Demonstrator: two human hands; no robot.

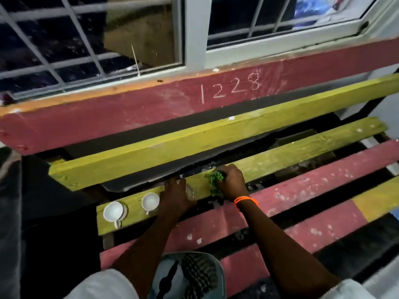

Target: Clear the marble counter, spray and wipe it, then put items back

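step: looks like the clearing or put-back phase, items being parked on a slatted bench, not the marble counter; no counter, spray or cloth in view.
surface: yellow slat [280, 154] of the desk is carrying everything; red slats on the near side, dark gaps between them.
left hand [176, 196]: lying palm-down over what seems to be a clear glass [190, 192] at its 3 o'clock edge; fingers curled, but can't tell if it's actually gripping.
right hand [231, 180]: closing around a green leafy bunch [213, 180], possibly in a small dark pot, on the same slat. Orange wristband [245, 201] on that wrist.
cups: two white cups [131, 207] sitting at 9 o'clock of the left hand, apart from it, mouths up.
next: I'd say seat the plant flat on the slat, well clear of the gap at 6 o'clock, then free both hands.
risk: narrow slat, easy to tip something into a gap.
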